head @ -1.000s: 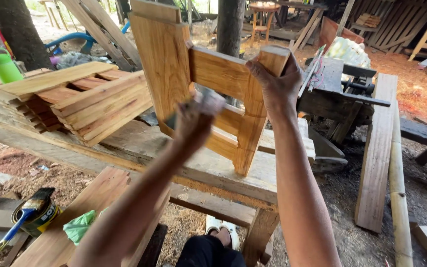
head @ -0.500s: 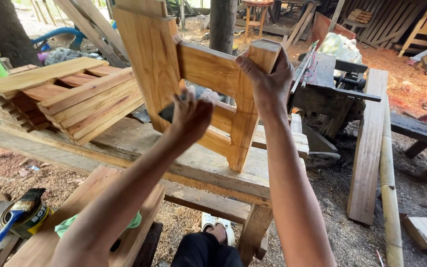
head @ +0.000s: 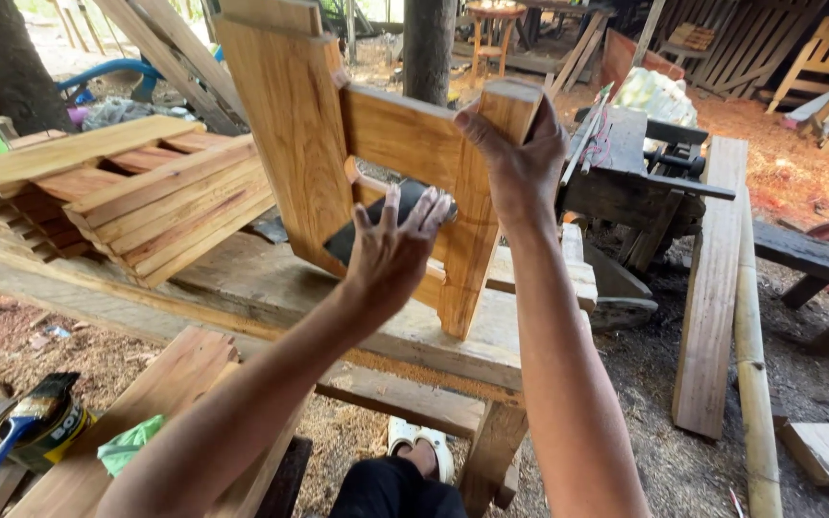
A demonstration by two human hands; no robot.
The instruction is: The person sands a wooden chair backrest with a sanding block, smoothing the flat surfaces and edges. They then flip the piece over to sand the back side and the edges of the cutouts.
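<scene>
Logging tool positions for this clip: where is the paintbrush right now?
In the head view, the paintbrush sits at the bottom left, resting across an open tin can, just left of a crumpled green cloth on a plank.

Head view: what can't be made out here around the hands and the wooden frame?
- Dark sheet under the left hand: the palm hides most of it, so its kind is unclear.
- Wooden frame: its top is cut off by the upper edge.
- Right hand: gripping the post, fingertips hidden behind the wood.
- Tin with brush: partly cut off by the left edge; contents not visible.
- Workbench: its far side is hidden by stacked boards.
</scene>
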